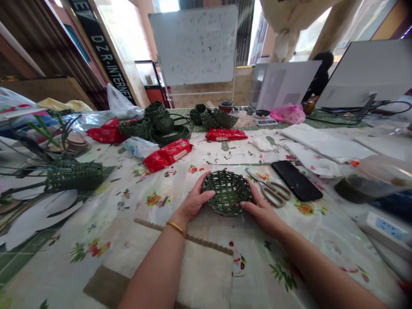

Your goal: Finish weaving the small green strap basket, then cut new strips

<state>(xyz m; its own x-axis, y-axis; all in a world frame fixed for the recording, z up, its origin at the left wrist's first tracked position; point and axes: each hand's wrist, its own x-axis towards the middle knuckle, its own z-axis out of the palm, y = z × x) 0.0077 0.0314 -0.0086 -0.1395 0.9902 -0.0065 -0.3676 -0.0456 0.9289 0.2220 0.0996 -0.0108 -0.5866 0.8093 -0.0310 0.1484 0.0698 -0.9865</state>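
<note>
Between my two hands is a small dark green woven basket (pixel 226 193), its opening tilted toward me so the open lattice inside shows. My left hand (pixel 196 199) grips its left side, with the thumb over the near rim and the other fingers behind the wall. On the right side, my right hand (pixel 257 210) holds it the same way, thumb at the lower rim. Scissors (pixel 273 193) with brown handles lie just right of my right hand, and a black phone (pixel 296 180) rests beyond them. A beige cloth (pixel 206 266) lies under my forearms.
Red packets (pixel 169 154) lie ahead, before more woven green baskets (pixel 157 116) and a coil of strips (pixel 172 135). At left is an unfinished weave (pixel 74 175) with long loose strands. A plastic tub (pixel 373 176) and a power strip (pixel 388 229) stand at right.
</note>
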